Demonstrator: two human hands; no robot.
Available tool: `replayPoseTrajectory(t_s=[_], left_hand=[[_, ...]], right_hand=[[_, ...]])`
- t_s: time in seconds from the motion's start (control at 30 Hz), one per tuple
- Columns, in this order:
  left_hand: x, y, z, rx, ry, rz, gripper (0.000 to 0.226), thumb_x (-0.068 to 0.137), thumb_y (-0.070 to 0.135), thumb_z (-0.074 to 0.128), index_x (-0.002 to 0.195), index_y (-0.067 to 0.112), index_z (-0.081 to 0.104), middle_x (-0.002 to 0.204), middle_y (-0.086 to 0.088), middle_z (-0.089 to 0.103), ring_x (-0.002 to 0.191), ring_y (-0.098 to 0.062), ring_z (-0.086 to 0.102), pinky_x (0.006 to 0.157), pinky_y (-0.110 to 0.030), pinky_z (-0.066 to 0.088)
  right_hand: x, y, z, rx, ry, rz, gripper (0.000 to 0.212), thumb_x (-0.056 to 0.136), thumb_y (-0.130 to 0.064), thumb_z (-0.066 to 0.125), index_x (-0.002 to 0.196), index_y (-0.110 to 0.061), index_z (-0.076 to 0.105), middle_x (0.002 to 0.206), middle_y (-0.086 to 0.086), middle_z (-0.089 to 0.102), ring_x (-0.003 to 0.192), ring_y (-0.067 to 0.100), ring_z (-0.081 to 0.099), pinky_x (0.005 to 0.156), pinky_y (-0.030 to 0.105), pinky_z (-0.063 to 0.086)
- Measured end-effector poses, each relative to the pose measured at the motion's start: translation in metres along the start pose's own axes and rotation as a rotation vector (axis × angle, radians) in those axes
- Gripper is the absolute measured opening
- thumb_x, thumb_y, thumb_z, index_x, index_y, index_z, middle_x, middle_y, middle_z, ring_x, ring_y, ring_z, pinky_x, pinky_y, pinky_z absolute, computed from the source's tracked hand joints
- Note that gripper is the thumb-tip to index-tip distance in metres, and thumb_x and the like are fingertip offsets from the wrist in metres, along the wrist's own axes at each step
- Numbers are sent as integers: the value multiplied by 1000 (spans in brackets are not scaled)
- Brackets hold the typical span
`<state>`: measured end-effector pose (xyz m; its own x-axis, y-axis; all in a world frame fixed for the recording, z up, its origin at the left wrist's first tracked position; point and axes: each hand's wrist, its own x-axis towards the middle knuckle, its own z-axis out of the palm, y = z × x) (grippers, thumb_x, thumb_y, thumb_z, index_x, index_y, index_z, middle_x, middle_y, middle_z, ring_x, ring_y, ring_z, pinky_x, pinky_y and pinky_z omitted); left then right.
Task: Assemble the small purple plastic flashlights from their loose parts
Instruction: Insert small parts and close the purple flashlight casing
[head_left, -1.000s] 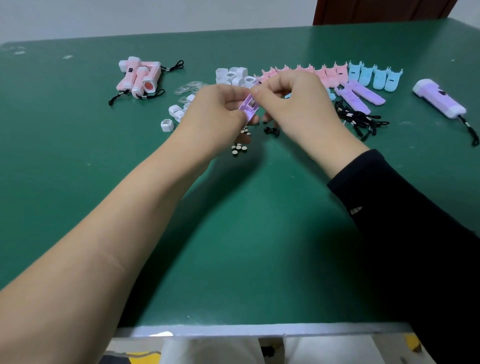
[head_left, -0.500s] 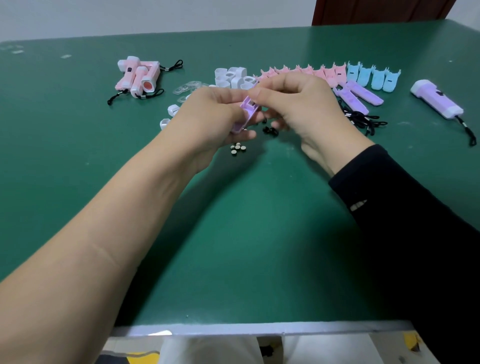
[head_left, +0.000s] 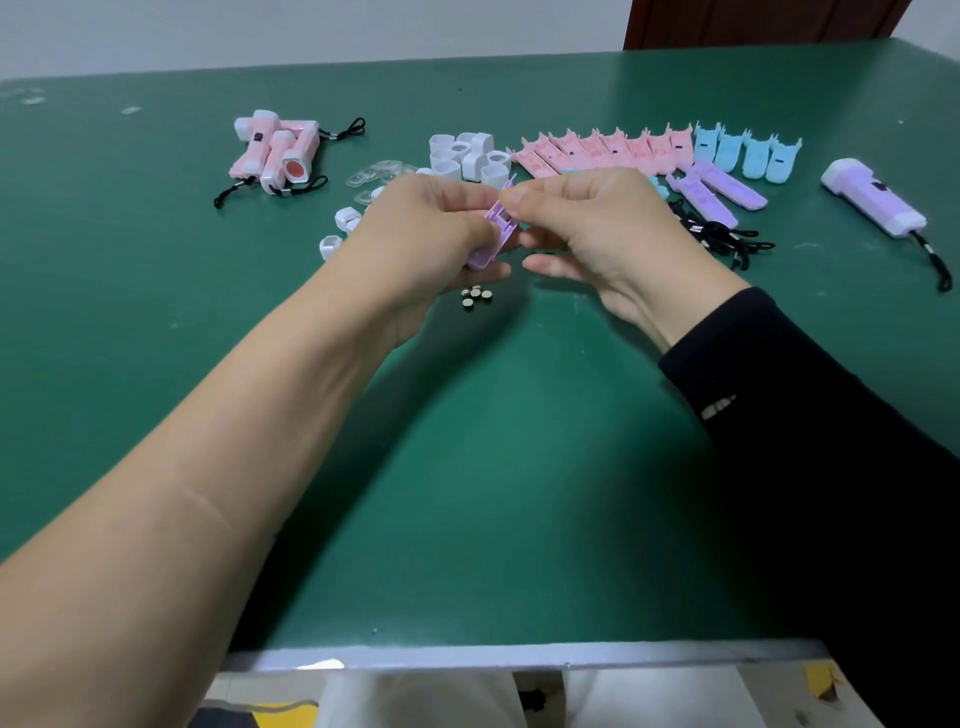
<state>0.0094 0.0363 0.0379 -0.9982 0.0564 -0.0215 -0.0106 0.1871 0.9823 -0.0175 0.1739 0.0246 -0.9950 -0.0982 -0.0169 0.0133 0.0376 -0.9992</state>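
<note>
A purple shell half (head_left: 496, 228) is held tilted above the green table (head_left: 467, 493), towards the far middle. Its lower part is gripped in the curled fingers of the left hand (head_left: 421, 228), and its upper end is pinched between thumb and forefinger of the right hand (head_left: 597, 223); whether a smaller part is also pinched there cannot be told.

Nearer than the shell half, a broad stretch of bare surface is seen down to the pale front edge (head_left: 519, 656), crossed only by the two forearms. Just below the shell half, a cluster of button cells (head_left: 475, 298) lies on the table.

Beyond it, white caps (head_left: 467, 158) are heaped, with clear lenses (head_left: 379, 174) to their left. Farther left, pink flashlights (head_left: 275, 153) are piled. To the right of the shell half, pink shells (head_left: 597, 150) and blue shells (head_left: 748, 153) are ranged in a row, with loose purple shells (head_left: 722, 192) and black lanyards (head_left: 722, 239) in front. Far right, a finished purple flashlight (head_left: 872, 205) lies well apart.
</note>
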Motion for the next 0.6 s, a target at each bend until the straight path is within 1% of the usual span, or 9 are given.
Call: replayPoseTrajectory(t_s=[0.07,0.2,0.27,0.33,0.43,0.5,0.6], left_hand=[[0,-1,0,-1,-2,-5,33,88,-15,45,102,4,69,97,-17,70,83,-17,63,70,-21,57],[1,-2,-1,-24,-13,-21,31,89,-14,46,95,7,69,91,-14,70,77,-13,65,67,-20,56],[2,-2,-1,-30,-7,-26,32,89,-14,46,92,8,69,90,-14,70,79,-16,65,66,-20,56],[2,-2,-1,-24,-2,-31,32,88,-15,46,95,7,70,92,-15,70,82,-18,65,67,-20,56],[1,-1,-1,-30,-5,-33,31,88,-15,46,97,5,69,94,-16,70,82,-16,66,66,-19,56],[1,0,-2,-39,-2,-31,32,88,-15,45,100,3,68,96,-18,69,82,-17,65,67,-20,56],[0,2,-1,-61,-2,-3,32,90,-13,46,106,5,67,101,-16,68,86,-18,61,72,-22,58]], right_hand=[[0,1,0,0,-5,1,5,85,-19,72,81,-16,70,62,-7,66,57,1,57,59,19,54],[0,3,1,-16,-13,1,5,86,-19,71,83,-16,71,62,-8,66,57,1,57,60,19,54],[0,3,1,-22,-14,-7,4,86,-19,71,83,-16,71,60,-9,66,57,0,57,60,19,54],[0,3,2,-29,-14,-12,4,86,-18,70,84,-15,71,59,-10,65,56,-1,57,60,19,54],[-1,3,3,-34,-2,-23,5,86,-18,70,82,-16,71,59,-11,65,57,-1,57,61,19,55],[-1,3,3,-33,3,-26,4,86,-19,70,84,-15,71,63,-8,66,59,0,57,63,20,56],[-1,0,3,-13,12,-38,10,86,-20,71,92,-11,72,76,1,66,63,2,57,64,20,54]])
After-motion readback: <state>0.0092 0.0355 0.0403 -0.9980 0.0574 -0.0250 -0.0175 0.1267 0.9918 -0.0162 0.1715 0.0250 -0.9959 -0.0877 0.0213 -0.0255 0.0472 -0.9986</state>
